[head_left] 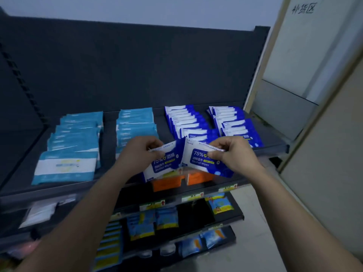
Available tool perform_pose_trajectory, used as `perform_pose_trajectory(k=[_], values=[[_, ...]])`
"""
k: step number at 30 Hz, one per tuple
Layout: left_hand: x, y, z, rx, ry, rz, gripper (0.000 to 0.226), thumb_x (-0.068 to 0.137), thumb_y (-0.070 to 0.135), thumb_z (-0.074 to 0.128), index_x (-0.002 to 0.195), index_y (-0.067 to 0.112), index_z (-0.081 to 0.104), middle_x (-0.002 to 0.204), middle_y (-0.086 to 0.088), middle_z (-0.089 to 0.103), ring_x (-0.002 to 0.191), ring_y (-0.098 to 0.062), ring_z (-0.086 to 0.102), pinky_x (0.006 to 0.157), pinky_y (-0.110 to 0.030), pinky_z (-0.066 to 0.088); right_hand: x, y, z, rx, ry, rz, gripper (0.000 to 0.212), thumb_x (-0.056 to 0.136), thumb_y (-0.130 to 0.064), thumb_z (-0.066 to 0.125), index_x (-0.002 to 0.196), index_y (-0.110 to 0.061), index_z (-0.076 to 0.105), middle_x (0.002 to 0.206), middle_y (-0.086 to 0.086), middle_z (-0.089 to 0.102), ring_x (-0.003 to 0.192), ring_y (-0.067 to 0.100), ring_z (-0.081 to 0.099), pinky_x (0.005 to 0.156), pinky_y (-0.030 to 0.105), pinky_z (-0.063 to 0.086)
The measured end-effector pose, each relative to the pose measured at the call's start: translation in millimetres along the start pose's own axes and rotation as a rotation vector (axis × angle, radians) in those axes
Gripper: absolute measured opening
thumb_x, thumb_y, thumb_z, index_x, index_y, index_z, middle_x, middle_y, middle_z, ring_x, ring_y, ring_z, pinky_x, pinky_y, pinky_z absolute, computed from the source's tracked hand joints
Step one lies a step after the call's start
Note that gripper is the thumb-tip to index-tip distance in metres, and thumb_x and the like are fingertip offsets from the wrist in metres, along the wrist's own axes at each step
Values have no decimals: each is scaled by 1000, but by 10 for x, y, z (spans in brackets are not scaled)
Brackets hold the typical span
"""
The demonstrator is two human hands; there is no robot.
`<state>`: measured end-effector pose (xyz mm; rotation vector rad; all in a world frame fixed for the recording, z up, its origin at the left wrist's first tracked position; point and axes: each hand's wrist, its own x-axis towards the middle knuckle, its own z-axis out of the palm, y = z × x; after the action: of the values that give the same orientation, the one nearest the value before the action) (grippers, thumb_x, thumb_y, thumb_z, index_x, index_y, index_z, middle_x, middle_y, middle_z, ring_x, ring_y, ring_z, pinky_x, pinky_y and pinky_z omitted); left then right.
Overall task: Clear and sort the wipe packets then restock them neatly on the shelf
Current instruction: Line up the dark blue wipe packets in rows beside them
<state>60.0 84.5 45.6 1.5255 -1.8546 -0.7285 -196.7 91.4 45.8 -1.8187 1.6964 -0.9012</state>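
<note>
My left hand (140, 152) pinches the top edge of a dark blue and white alcohol wipe packet (165, 163). My right hand (231, 154) pinches a second packet of the same kind (198, 160). Both packets hang side by side above the front edge of the top shelf (106, 138). On that shelf lie two rows of light blue packets (72, 142) at the left and middle (135, 122). Two rows of dark blue packets (186, 122) overlap at the right (233, 124).
Lower shelves (227, 216) hold orange boxes (167, 183), small blue and yellow packets (153, 222) and white packets (41, 213). A dark back panel (137, 65) rises behind the top shelf. A pale wall and door frame (324, 95) stand at the right.
</note>
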Motion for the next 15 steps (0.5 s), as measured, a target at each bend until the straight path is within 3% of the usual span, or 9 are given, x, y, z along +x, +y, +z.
perform_pose_trajectory(k=[5, 8, 11, 15], values=[[657, 204, 557, -10, -91, 25, 12, 84, 15, 71, 84, 25, 65, 81, 5, 66, 76, -13, 60, 70, -29, 46, 480, 495, -483, -86, 28, 53, 17, 77, -18, 79, 75, -32, 70, 79, -8, 72, 77, 10, 67, 75, 32, 54], [1042, 251, 776, 4, -117, 9, 11, 83, 18, 72, 90, 23, 66, 89, 5, 66, 87, -14, 60, 78, -31, 47, 812, 758, -700, -82, 1, 102, 12, 77, -17, 80, 79, -26, 72, 75, -13, 70, 72, 9, 66, 72, 31, 53], [1355, 304, 938, 44, -188, -21, 15, 84, 20, 72, 98, 22, 67, 95, 5, 65, 90, -10, 60, 78, -28, 46, 1139, 987, -873, -132, -91, 139, 8, 79, -18, 78, 85, -17, 75, 80, -4, 73, 76, 16, 69, 76, 34, 54], [1613, 363, 1078, 154, -213, -34, 23, 86, 22, 70, 108, 19, 67, 100, 6, 60, 95, -11, 58, 83, -27, 43, 1476, 1275, -981, -184, -196, 134, 8, 79, -18, 78, 80, -23, 72, 85, -6, 72, 84, 14, 67, 81, 36, 54]])
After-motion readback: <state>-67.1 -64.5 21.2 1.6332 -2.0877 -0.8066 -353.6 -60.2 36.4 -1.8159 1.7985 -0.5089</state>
